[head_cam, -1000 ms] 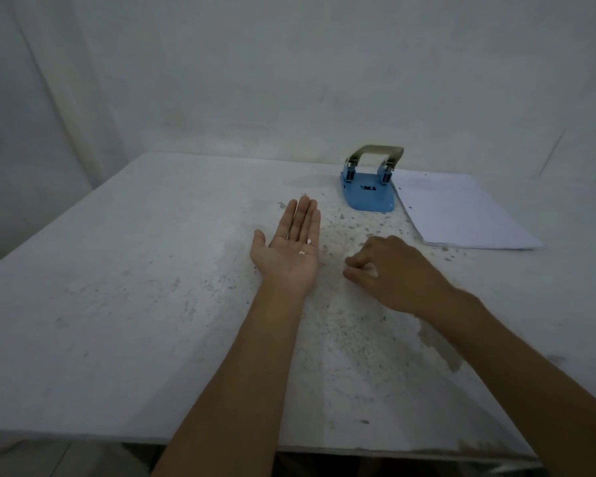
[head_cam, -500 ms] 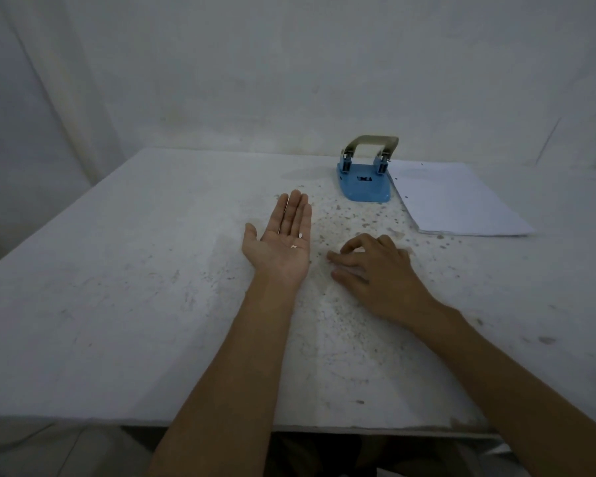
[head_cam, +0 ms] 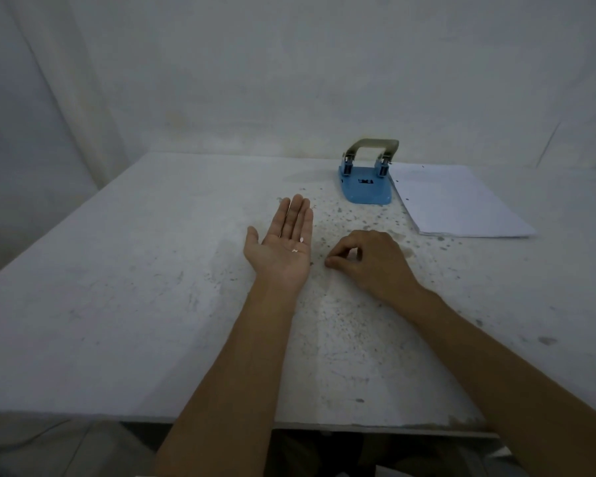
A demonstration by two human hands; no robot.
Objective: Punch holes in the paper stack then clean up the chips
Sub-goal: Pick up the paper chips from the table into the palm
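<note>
My left hand [head_cam: 283, 246] lies palm up and flat on the white table [head_cam: 117, 287], fingers straight and together. A few white paper chips [head_cam: 297, 247] rest on its palm. Just to its right, my right hand [head_cam: 369, 259] is palm down, thumb and forefinger pinched together at the table surface; any chip between them is hidden. Several chips [head_cam: 344, 218] are scattered on the table between my hands and the blue hole punch [head_cam: 367, 187]. The white paper stack [head_cam: 458, 201], with punched holes along its left edge, lies right of the punch.
A pale wall stands close behind the table's far edge. The table's front edge runs across the bottom of the view, with dark floor below it. Grey specks and stains mark the tabletop around my hands.
My right hand has drawn back a little from the left hand and curled its flat fingers into a pinch. My left hand stays palm up with the chips.
</note>
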